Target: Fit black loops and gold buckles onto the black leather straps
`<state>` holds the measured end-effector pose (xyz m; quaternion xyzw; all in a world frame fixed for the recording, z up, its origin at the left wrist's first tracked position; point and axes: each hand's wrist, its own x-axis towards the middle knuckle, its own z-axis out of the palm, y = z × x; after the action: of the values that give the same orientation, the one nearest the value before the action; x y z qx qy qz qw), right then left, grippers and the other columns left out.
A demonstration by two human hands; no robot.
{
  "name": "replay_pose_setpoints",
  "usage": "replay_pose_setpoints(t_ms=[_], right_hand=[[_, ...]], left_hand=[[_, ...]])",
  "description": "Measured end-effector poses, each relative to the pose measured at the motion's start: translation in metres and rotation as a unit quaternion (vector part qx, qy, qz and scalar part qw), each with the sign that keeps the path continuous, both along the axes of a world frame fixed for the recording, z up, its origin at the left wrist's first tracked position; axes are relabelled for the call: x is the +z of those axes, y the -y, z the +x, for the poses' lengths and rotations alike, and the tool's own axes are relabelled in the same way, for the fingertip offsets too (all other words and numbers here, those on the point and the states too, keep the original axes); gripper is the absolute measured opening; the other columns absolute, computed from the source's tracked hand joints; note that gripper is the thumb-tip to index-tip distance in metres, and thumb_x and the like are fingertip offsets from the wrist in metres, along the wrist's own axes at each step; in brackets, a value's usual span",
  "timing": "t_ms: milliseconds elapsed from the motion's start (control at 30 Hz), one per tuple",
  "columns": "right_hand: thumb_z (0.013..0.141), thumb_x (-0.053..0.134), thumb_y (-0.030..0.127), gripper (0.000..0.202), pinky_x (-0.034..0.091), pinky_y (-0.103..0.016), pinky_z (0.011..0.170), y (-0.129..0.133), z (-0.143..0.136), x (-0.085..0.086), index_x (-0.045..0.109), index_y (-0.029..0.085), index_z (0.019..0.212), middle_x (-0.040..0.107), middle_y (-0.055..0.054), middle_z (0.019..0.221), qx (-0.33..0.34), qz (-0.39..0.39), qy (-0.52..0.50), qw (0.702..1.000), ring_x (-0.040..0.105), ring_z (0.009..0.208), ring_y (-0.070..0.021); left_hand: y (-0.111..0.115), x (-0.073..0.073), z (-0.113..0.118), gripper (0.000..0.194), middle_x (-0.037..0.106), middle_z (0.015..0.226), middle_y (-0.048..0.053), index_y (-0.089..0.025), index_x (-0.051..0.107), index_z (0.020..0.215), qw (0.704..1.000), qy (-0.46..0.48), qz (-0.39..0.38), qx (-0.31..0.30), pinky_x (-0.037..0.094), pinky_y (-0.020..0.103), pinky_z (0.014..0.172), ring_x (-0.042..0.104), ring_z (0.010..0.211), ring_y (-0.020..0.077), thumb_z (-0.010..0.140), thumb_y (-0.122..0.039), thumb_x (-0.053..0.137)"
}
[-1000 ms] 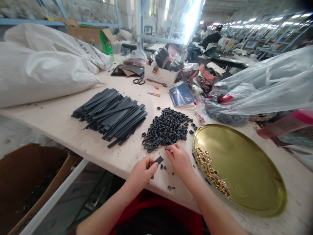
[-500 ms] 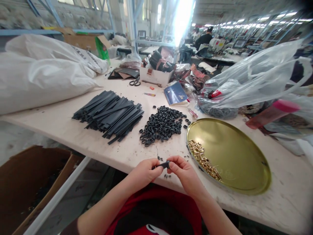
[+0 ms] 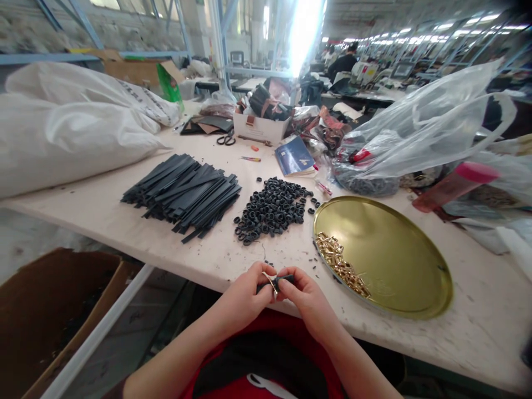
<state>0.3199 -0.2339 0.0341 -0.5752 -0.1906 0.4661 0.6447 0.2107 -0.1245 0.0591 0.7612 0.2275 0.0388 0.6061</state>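
Note:
Close to the front table edge, my left hand (image 3: 248, 289) and my right hand (image 3: 306, 295) are both closed on a short dark strap (image 3: 286, 278). A gold buckle (image 3: 274, 285) shows on the strap between my fingertips; fingers hide part of both. Beyond my hands lies a heap of small black loops (image 3: 276, 208). To its left is a pile of flat dark strips (image 3: 183, 191). On my right, a round gold tray (image 3: 399, 244) holds many gold buckles (image 3: 338, 265) along its left side.
A blue booklet (image 3: 294, 156), scissors (image 3: 226, 140) and a white box (image 3: 261, 127) sit farther back. A white sack (image 3: 75, 127) covers the left side, and a clear plastic bag (image 3: 399, 144) the right. An open cardboard box (image 3: 54, 310) stands below left.
The gold buckle has come into sight between my fingers, where only dark strap showed. My hands have turned the strap, and the right fingers have shifted along it. The view has moved slightly.

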Motion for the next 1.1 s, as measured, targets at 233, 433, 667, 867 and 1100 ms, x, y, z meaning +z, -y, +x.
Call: replay_pose_setpoints(t_ms=[233,433,667,867,1100], right_hand=[[0.075,0.060,0.045,0.027,0.041,-0.024,0.062,0.000,0.001,-0.004,0.060,0.019,0.084,0.060,0.001,0.074,-0.002,0.023,-0.103,0.994,0.053,0.060,-0.0094],[0.074,0.062,0.044,0.029,0.035,-0.020,0.055,-0.002,-0.001,-0.011,0.057,0.016,0.079,0.053,0.002,0.060,0.098,0.017,-0.216,0.971,0.045,0.054,-0.0077],[0.073,0.062,0.044,0.030,0.036,-0.022,0.058,-0.005,0.003,-0.006,0.050,0.017,0.067,0.052,0.003,0.059,0.048,0.017,-0.121,0.991,0.045,0.057,-0.0092],[0.077,0.056,0.035,0.020,0.036,-0.023,0.054,-0.003,0.008,-0.014,0.044,0.020,0.074,0.049,0.005,0.059,-0.072,-0.082,0.218,0.970,0.045,0.053,-0.0108],[0.086,0.038,0.028,0.013,0.038,-0.025,0.057,0.017,0.005,-0.008,0.048,0.020,0.082,0.054,0.000,0.069,0.108,-0.078,0.401,0.906,0.050,0.062,-0.0135]], left_hand=[[-0.005,-0.004,0.000,0.020,0.058,0.065,-0.004,-0.020,0.045,0.095,0.996,-0.052,0.061,0.035,0.036,0.022,0.057,0.052,0.058,0.0125,0.077,-0.027,0.048],[-0.011,-0.006,0.001,0.025,0.060,0.066,-0.002,-0.019,0.053,0.088,0.988,-0.104,0.111,0.031,0.034,0.023,0.055,0.052,0.060,0.0144,0.073,-0.040,0.054],[-0.016,-0.001,0.001,0.019,0.060,0.066,-0.003,-0.016,0.059,0.080,0.992,-0.082,-0.096,0.005,0.036,0.020,0.054,0.049,0.057,0.0104,0.071,-0.033,0.057],[-0.012,0.001,0.001,0.021,0.058,0.066,-0.003,-0.013,0.058,0.085,0.966,-0.046,-0.252,0.029,0.037,0.019,0.055,0.049,0.055,0.0077,0.068,-0.026,0.061],[-0.001,-0.003,0.001,0.023,0.060,0.059,-0.002,-0.012,0.060,0.084,0.957,-0.091,-0.274,0.032,0.038,0.020,0.055,0.052,0.053,0.0090,0.065,-0.024,0.063]])
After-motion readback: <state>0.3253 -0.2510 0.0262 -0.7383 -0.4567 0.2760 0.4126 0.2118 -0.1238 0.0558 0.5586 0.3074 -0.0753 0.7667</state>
